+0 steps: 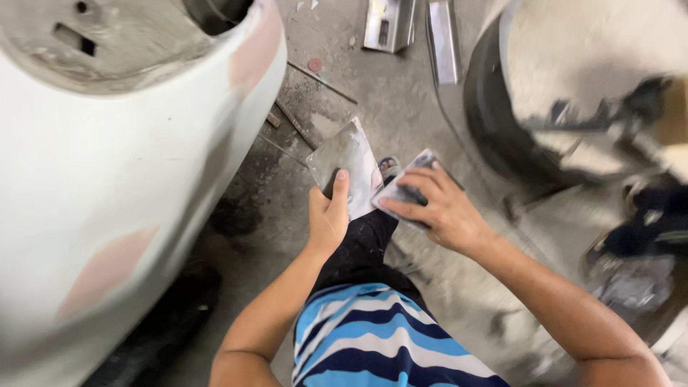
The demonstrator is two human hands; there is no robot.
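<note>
My left hand (328, 213) grips a flat grey metal plate (347, 161) smeared with filler, thumb on top. My right hand (438, 208) holds a second, smaller grey spreader blade (408, 185), fingers spread across it, its edge touching the first plate. Both are held over my knee in dark trousers (362, 247). A white car body panel (107, 179) with pinkish filler patches (107, 269) curves along the left, close to my left hand.
The grey concrete floor (401, 107) carries thin rods, metal channel pieces (390, 25) at the top, and dust. A dark round part with a whitish sanded surface (573, 64) stands on the right, blurred clutter below it.
</note>
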